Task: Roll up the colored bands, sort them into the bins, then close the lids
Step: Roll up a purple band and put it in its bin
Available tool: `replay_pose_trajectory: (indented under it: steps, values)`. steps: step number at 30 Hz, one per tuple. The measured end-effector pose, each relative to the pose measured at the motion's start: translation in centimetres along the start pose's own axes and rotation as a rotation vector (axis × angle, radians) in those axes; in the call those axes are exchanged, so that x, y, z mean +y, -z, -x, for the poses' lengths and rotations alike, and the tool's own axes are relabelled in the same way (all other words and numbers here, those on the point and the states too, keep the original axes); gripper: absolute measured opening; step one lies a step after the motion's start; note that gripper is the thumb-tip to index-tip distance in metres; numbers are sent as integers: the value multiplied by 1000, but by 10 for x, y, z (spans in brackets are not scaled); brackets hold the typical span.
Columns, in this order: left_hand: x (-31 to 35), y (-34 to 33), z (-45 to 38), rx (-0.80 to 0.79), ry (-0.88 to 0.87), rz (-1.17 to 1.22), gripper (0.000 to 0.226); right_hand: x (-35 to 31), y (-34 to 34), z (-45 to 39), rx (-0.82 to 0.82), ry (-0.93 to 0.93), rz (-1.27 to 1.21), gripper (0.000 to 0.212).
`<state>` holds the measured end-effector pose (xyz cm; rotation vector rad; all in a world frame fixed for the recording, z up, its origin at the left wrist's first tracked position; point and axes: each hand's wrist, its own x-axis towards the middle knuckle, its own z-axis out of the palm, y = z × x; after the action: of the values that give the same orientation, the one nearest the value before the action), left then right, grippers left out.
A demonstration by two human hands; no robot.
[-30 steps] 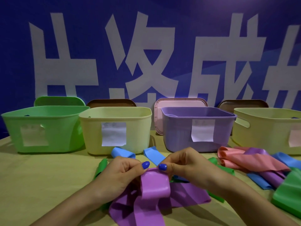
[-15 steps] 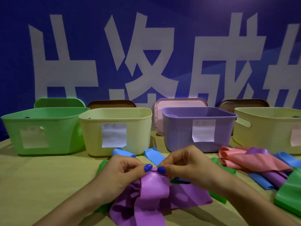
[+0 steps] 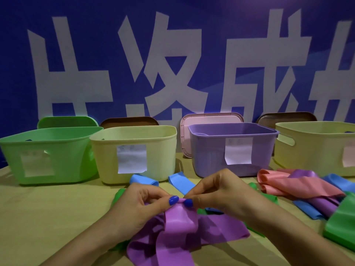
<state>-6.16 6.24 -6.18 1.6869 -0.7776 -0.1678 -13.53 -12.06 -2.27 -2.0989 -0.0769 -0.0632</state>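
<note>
1. A person's two bare hands meet low in the centre of the view, over a tan table (image 3: 48, 217).
2. The left hand (image 3: 138, 206) pinches the top fold of a purple band (image 3: 178, 219) between its thumb and curled fingers.
3. The right hand (image 3: 221, 194) pinches the same fold from the right side, its fingers curled, its thumb tip almost touching the left thumb.
4. The purple band hangs from the pinch as a loop, and the rest of it spreads flat on the table toward the near edge and to the right.
5. Just beyond the hands lie two blue bands (image 3: 180, 181), with a green band (image 3: 118, 194) partly hidden under the left hand.
6. To the right lies a pile of bands: pink (image 3: 288, 184) on top, then purple, blue and green at the near right edge.
7. Four open bins stand in a row at the far side of the table: a green bin (image 3: 63, 150) at the left, a yellow bin (image 3: 159, 150), a purple bin (image 3: 207, 150), and another yellow bin (image 3: 311, 148) at the right.
8. Each bin has a pale paper label on its near wall; the writing is too faint to read.
9. Behind the bins lids lean upright: a green lid (image 3: 67, 121), a brown lid (image 3: 128, 122), a pink lid (image 3: 211, 118) and a second brown lid (image 3: 286, 118).
10. A blue wall (image 3: 211, 20) with large white characters fills the background.
</note>
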Motion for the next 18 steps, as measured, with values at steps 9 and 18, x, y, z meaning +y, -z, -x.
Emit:
replay_pose_trajectory:
  steps: [9,18]
  values:
    - [6,-1,3,-27,17,-44,26,-3,-1,1,28,-65,4,12]
    - [9,-4,6,-26,-21,-21,25,-3,-3,2,-41,-133,-100,18]
